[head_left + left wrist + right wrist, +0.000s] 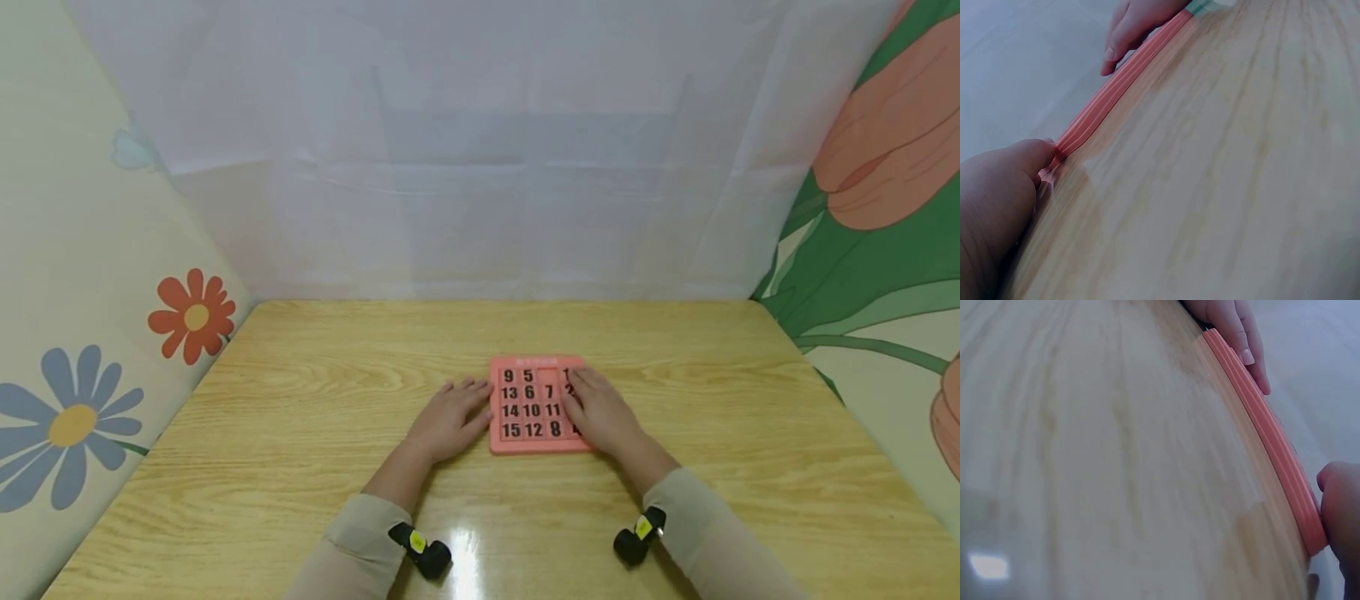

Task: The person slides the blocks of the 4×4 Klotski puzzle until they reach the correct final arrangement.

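A pink number slide puzzle (532, 401) lies flat on the wooden table, its black-numbered tiles facing up. The top row shows 9, 5, a vacant slot and a partly covered tile. My left hand (450, 419) rests along the puzzle's left side, fingers extended and fingertips at the frame's edge. Over the right-hand column lies my right hand (606, 417), fingers extended across the tiles and hiding part of them. In the left wrist view, the left thumb (1038, 153) touches a corner of the pink frame (1116, 87). The right wrist view shows the right hand (1342, 509) against the frame's near corner.
The wood-grained table (300, 475) extends around the puzzle on all sides. A white cloth (525, 192) hangs behind its far edge. Flower-printed panels (75, 250) stand at left and right. Black wrist cameras (431, 557) are strapped over both sleeves.
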### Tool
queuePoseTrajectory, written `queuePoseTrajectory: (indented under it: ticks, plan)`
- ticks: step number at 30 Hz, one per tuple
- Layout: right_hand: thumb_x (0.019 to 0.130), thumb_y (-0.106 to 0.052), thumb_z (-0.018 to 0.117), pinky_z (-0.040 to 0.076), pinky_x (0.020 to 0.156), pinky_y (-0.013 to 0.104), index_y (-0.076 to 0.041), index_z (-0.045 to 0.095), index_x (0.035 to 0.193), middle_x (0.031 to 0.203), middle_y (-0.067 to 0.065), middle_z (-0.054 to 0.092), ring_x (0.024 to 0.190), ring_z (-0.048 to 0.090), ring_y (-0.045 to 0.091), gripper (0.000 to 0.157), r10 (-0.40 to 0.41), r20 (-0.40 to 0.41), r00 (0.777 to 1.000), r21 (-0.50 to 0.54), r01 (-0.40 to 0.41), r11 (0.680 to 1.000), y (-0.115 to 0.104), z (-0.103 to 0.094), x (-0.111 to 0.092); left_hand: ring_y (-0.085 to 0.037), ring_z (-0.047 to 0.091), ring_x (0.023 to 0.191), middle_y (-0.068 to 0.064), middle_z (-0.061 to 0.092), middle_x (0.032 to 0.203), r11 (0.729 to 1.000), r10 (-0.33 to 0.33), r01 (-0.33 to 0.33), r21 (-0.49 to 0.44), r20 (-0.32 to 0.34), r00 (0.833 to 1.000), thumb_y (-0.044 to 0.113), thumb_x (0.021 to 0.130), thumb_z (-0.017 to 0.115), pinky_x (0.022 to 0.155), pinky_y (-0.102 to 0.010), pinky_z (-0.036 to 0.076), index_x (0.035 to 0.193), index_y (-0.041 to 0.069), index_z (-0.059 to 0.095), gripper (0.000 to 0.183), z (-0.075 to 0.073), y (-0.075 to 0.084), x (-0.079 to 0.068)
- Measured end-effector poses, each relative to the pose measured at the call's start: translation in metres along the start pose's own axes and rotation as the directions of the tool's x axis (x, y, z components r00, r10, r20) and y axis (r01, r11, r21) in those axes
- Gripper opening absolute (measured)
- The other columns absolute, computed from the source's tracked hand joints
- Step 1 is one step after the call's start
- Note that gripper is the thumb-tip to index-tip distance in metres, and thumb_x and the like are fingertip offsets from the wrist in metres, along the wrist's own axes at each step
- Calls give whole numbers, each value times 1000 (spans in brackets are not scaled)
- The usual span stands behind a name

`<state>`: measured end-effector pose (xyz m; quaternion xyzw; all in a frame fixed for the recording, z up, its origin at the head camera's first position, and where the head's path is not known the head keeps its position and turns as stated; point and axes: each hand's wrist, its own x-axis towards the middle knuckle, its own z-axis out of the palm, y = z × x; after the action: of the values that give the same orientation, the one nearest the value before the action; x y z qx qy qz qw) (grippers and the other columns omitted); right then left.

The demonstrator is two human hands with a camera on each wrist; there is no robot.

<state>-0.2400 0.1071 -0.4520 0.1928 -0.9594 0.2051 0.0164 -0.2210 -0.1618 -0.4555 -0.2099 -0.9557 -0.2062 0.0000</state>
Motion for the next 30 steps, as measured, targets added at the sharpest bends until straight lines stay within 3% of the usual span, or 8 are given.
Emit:
queuePoseTrajectory:
  ticks: [30]
  plan:
    - [105, -35, 39, 21, 125, 46, 0, 38, 149, 158, 16, 34, 149, 28, 33, 56, 7, 76, 997, -8, -6, 1000, -17, 4, 6, -29, 33, 147, -6, 43, 154, 1000, 4, -4, 4, 3, 1000, 39, 102, 47, 125, -48, 16, 148, 11, 44, 54, 2, -1, 2]
